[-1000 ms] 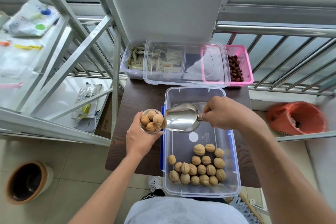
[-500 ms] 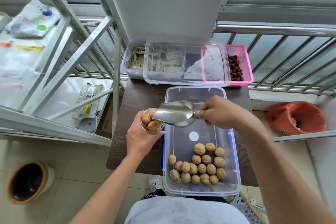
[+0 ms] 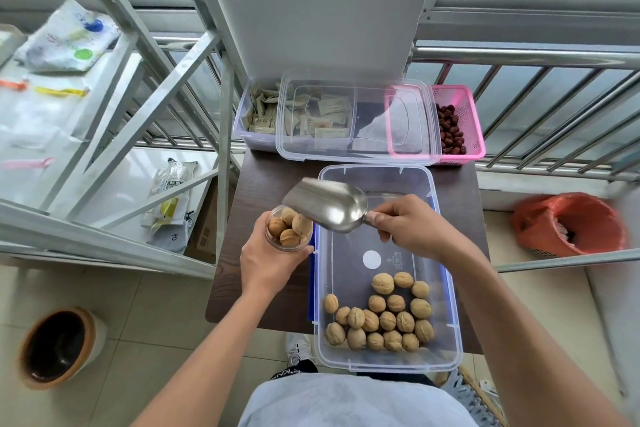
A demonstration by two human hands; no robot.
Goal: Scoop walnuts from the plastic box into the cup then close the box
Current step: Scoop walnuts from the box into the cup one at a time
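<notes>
Left hand point(image 3: 273, 260): wrapped round the cup point(image 3: 289, 227), holding it off the surface point(image 3: 266, 191) just left of the box point(image 3: 446, 253).
Right hand point(image 3: 408, 227): pinched on the scoop point(image 3: 327, 204) handle, bowl raised over the box's far-left corner, mouth aimed left and down at the cup rim.
Change over the last second: scoop swung from lying sideways beside the cup to tipped above it, mouth now overlapping the rim; cup barely moved.
Scoop load: bowl looks empty, though the inside faces away, so a last nut could hide there.
Cup: heaped with walnuts to the brim, top ones standing proud.
Walnuts in box point(image 3: 381, 319): a cluster at the near end; far half of the floor bare.
Lid point(image 3: 356, 121): clear, lying across the containers at the back, well apart from the box.
Meaning for the task: pour likely finished and cup probably full enough; another scoop would risk spills off the heap.
Next calls for: setting the cup down level, parking the scoop, fetching the lid and pressing it on all round.
Risk: top walnuts rolling off if the cup tilts.
Blue clips point(image 3: 311, 288): folded down along the box's left side, to be snapped up last.
</notes>
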